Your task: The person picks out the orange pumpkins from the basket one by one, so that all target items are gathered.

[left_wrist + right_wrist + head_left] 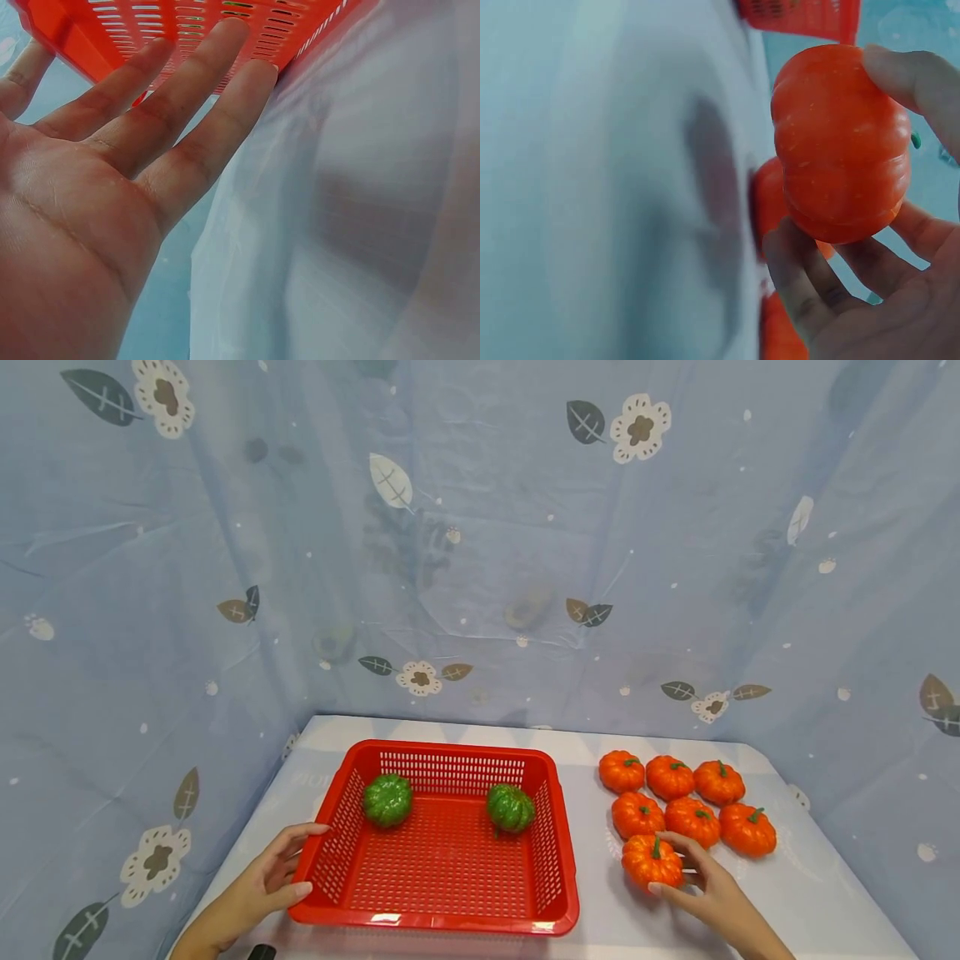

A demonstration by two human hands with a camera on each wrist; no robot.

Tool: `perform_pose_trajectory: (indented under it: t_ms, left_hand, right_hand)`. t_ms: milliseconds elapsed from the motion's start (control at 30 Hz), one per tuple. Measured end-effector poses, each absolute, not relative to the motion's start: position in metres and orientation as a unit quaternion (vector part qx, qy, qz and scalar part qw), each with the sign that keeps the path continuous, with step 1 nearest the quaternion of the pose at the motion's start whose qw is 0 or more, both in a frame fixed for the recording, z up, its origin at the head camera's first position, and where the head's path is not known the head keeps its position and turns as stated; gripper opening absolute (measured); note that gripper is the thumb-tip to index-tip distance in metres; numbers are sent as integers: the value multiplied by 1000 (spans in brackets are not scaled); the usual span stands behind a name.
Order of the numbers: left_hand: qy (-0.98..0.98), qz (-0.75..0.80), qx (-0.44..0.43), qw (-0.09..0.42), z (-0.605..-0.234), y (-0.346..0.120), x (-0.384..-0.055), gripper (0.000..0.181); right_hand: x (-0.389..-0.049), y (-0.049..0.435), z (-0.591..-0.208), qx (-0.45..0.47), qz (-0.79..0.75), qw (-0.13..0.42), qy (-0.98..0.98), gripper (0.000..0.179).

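A small orange pumpkin with a green stem is held between the thumb and fingers of my right hand. In the right wrist view its ribbed orange underside hangs above the white table, with a shadow below. My left hand is at the left side of a red plastic basket; its fairly straight fingers touch the slotted wall, and the thumb lies at the rim. Inside the basket are two green pumpkins, one at the back left and one at the back right.
Several more orange pumpkins sit in two rows on the white table, right of the basket and just beyond my right hand. A blue patterned curtain hangs behind and at both sides. A small black object shows at the bottom left.
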State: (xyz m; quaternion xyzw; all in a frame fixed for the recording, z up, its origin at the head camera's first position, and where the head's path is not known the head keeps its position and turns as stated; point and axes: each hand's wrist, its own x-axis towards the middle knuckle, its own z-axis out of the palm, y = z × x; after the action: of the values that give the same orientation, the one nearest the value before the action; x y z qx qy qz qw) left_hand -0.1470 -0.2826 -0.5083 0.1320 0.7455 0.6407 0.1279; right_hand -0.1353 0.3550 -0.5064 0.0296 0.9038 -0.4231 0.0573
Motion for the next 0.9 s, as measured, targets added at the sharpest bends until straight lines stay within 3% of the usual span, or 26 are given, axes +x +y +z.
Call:
perform_pose_trajectory:
  t_ms: [633, 900]
  left_hand:
    - [756, 633, 116, 125, -505, -279, -146, 67]
    - [762, 616, 129, 153, -500, -285, -148, 66]
  right_hand:
    - [-139, 370, -529, 57, -409, 84, 907, 82]
    - [-137, 375, -527, 58, -418, 100, 901, 85]
